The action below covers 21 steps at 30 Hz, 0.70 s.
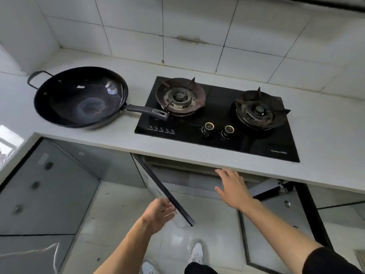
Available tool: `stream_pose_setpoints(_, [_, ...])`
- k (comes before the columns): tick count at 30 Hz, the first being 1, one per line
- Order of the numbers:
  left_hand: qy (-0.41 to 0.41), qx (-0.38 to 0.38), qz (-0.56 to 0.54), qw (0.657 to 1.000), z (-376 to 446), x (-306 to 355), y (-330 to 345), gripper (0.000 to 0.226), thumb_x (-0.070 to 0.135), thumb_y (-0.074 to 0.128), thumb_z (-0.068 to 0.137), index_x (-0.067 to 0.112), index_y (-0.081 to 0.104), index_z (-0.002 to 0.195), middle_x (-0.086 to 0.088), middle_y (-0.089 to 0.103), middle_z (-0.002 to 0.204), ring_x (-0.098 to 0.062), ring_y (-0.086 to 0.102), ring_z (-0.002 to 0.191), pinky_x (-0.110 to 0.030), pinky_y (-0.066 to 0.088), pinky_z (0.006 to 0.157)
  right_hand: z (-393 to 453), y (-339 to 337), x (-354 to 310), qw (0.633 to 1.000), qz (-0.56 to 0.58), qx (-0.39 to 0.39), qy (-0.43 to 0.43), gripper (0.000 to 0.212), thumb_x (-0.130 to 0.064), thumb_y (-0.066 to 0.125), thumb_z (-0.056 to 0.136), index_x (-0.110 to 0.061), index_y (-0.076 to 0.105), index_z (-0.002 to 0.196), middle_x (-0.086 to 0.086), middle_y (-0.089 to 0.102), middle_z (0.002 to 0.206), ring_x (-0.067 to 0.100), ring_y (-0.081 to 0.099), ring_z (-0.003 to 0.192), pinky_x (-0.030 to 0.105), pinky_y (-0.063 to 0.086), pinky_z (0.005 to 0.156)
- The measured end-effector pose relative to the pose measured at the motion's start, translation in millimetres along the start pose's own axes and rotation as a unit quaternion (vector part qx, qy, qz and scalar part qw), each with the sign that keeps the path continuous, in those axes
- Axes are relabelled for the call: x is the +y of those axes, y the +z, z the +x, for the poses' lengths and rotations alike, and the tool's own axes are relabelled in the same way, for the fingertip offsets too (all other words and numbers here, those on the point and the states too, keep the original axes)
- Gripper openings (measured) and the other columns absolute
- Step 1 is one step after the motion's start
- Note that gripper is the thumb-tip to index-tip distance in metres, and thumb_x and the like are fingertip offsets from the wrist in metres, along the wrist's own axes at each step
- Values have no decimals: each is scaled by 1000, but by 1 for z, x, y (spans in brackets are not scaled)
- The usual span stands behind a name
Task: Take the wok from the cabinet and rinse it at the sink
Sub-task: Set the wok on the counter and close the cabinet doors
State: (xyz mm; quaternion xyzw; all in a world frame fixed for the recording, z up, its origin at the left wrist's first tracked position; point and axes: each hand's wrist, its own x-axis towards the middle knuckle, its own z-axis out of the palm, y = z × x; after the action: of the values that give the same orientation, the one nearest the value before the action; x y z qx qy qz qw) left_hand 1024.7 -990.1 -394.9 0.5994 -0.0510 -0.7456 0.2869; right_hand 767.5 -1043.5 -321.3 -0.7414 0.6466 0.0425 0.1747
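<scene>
Nearest the viewer, white shoes [195, 254] stood on the tiled floor [122, 210]. The left hand [158, 214] touched the dark edge of the open left cabinet door [167, 192], its grip loosely curled against that edge; whether it clasped the door could not be told. The right hand [233, 188] hovered at the cabinet opening below the tabletop [122, 139] edge, fingers spread, grip open and empty. The right cabinet door [276, 224] also stood open. Farther back, the black wok [79, 95] rested on the tabletop, its long handle reaching over the left edge of the two-burner gas hob [221, 119]. White wall tiles [197, 36] lay behind.
</scene>
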Motion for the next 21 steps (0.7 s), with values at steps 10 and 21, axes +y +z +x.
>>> stream_pose_setpoints(10, [7,-7,-136,991,46,24,72,21,1,40,84,3,54,99,-19,57,118,-35,51,123,-46,37,110,29,-7,81,999,28,-8,41,80,-42,58,93,-14,13,153,9,12,161,24,9,149,38,16,119])
stream_pose_setpoints(21, [36,40,-231,971,55,40,112,32,-4,35,82,-5,55,107,-25,54,127,-41,48,125,-47,33,115,56,14,99,999,17,-23,26,69,-42,62,89,-17,30,145,7,21,155,26,24,141,40,30,114])
